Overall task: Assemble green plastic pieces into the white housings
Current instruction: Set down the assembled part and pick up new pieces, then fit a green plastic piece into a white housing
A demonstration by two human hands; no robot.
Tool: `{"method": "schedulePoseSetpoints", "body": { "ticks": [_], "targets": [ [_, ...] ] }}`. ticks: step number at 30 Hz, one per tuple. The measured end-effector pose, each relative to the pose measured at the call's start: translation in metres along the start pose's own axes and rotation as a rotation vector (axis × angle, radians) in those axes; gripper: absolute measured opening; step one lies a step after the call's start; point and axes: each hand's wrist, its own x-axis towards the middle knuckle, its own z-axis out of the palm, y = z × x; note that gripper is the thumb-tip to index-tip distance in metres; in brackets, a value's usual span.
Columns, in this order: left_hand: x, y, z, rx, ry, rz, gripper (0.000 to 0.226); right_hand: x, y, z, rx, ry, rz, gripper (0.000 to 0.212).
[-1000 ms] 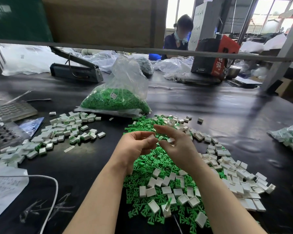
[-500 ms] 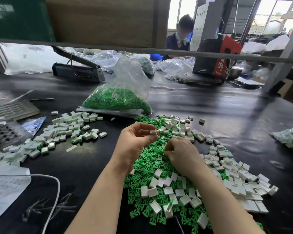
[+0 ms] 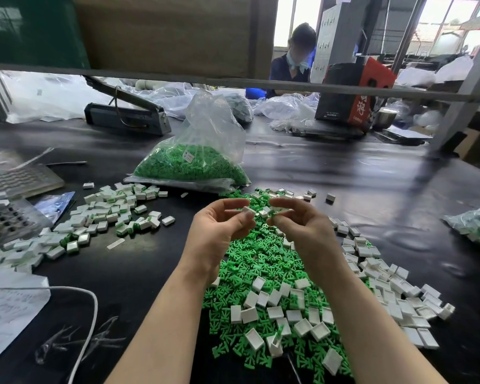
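Two bare hands meet at the centre of the frame, raised above a black, slightly glossy table (image 3: 344,189). The left hand (image 3: 219,231) has its fingers curled and pinches a small white housing (image 3: 248,210), a boxy rectangular shell of smooth plastic, between thumb and fingertips. The right hand (image 3: 302,225), also curled, pinches a small green plastic piece (image 3: 273,214) close beside that housing; whether the two parts touch is hard to tell. Below the hands, in the lower centre, lies a heap of loose green pieces (image 3: 261,261), flat and forked, with open white housings (image 3: 275,300) scattered over it and trailing to the lower right. At centre left a separate spread of finished housings (image 3: 108,214) shows green at their ends. Behind the hands, above centre, a clear crinkled plastic bag (image 3: 205,145) slumps, its bottom filled with more green pieces. A white cable (image 3: 89,314) curves across the lower left beside a printed paper sheet (image 3: 9,309). A red and black carton (image 3: 355,90) stands at the upper right, and another person (image 3: 294,65) sits beyond it.
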Motion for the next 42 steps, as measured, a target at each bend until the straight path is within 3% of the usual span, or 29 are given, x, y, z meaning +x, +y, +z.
{"method": "schedulePoseSetpoints", "body": {
  "ticks": [7,21,25,29,33,35,38,42],
  "targets": [
    [-0.001,0.000,0.002,-0.011,-0.028,-0.023,0.033,-0.003,-0.004,0.003,0.049,-0.026,-0.027,0.017],
    [-0.001,-0.003,0.001,0.137,-0.016,0.006,0.020,0.000,0.001,0.004,-0.043,0.055,-0.129,0.009],
    [-0.001,-0.002,0.000,0.154,-0.004,0.025,0.022,-0.001,-0.002,0.004,-0.076,-0.001,-0.148,0.008],
    [-0.001,-0.003,-0.002,0.249,-0.019,0.096,0.011,0.000,-0.002,0.000,-0.152,-0.069,-0.154,0.009],
    [0.000,-0.002,-0.005,0.317,-0.057,0.142,0.006,0.001,0.000,-0.007,-0.217,-0.183,-0.065,0.012],
    [0.001,-0.002,-0.006,0.356,-0.079,0.137,0.005,0.002,0.003,-0.009,-0.350,-0.254,-0.029,0.003],
    [0.002,-0.005,-0.007,0.507,-0.113,0.126,0.004,0.003,0.007,-0.008,-0.506,-0.347,-0.021,0.026],
    [0.002,-0.006,-0.007,0.517,-0.172,0.084,0.005,0.004,0.009,-0.010,-0.501,-0.389,-0.008,0.033]
  ]
}}
